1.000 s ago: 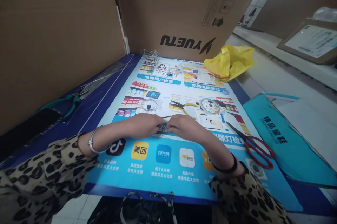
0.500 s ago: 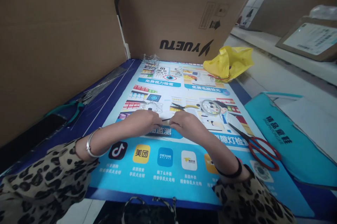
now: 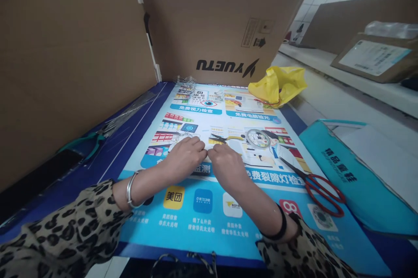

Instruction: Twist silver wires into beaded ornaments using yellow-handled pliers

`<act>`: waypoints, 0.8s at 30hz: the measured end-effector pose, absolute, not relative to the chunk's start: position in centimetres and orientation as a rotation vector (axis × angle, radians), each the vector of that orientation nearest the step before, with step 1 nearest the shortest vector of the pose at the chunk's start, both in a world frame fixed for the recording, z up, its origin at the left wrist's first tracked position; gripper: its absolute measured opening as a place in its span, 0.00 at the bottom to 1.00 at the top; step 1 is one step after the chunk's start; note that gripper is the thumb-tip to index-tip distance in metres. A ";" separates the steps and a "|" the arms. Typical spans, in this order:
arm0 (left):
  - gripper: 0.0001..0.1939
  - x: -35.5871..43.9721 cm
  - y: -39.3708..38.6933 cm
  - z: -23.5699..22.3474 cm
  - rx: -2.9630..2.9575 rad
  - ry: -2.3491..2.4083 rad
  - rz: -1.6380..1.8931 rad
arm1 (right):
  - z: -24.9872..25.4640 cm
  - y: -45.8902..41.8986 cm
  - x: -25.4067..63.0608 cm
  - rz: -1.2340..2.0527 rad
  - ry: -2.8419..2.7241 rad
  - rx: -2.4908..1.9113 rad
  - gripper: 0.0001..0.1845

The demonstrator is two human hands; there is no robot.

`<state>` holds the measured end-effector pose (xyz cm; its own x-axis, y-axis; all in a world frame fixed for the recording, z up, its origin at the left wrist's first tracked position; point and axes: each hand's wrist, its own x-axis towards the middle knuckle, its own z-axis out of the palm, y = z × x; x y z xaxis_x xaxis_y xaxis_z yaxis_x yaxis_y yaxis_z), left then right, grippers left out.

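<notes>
My left hand and my right hand meet over the middle of the printed sheet, fingertips pinched and touching or almost touching. Whatever they hold is hidden behind the fingers. Just beyond them lie small pliers with a yellow handle. To their right sits a small round clear dish with tiny pieces in it. Part of a clear, wiry bundle shows behind my left hand. Scissors with red handles rest to the right of my right forearm.
Tall cardboard panels stand at the back and left. A yellow plastic bag lies at the back right, a teal shoebox on the right. Teal-handled pliers and thin clear strands are at the left. More clear pieces lie at the far edge.
My hands have come together; the thin dark strand that showed between them is now out of sight. The view has shifted slightly.
</notes>
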<state>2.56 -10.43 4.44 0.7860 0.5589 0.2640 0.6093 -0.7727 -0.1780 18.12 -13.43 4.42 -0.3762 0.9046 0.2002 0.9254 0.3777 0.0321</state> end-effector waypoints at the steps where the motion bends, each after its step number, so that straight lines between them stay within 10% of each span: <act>1: 0.06 2.7 -10.5 4.5 -2.726 -0.922 -0.278 | 4.4 -13.4 18.1 -0.213 -2.467 -1.672 0.10; 14: 0.07 3.1 -10.6 4.1 -2.746 -1.082 -0.235 | 4.0 -12.8 17.9 -0.117 -2.319 -1.765 0.12; 24: 0.07 2.3 -9.1 3.5 -3.026 -1.507 -0.842 | 2.9 -10.8 19.9 0.928 -1.756 -1.478 0.07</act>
<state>2.34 -9.13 3.51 0.5230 0.8109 0.2624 0.6486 -0.5784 0.4946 19.94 -10.83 2.89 -0.1495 0.9880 0.0381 0.5247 0.1120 -0.8439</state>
